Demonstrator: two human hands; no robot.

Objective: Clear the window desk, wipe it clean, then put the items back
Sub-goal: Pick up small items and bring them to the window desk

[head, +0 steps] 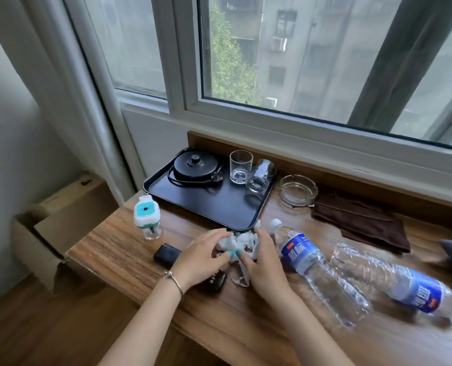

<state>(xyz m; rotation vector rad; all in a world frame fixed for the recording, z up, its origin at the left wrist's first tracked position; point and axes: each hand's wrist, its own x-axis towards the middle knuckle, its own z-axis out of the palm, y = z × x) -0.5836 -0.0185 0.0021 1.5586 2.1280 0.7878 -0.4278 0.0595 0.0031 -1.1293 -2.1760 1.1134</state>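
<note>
1. Both hands, left hand (206,256) and right hand (263,256), are curling their fingers around crumpled tissue (236,241) beside the black tray (214,204).
2. Clearing is barely beginning: water bottles (317,270), ashtray (297,190) and brown cloth (362,223) are lying on the desk (129,249); wiping looks untouched.

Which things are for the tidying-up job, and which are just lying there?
For the job: hands, left and right, bunching tissues; desk; tray; glasses; bottles; ashtray; cloth.

Just lying there: cardboard box; curtain.
</note>
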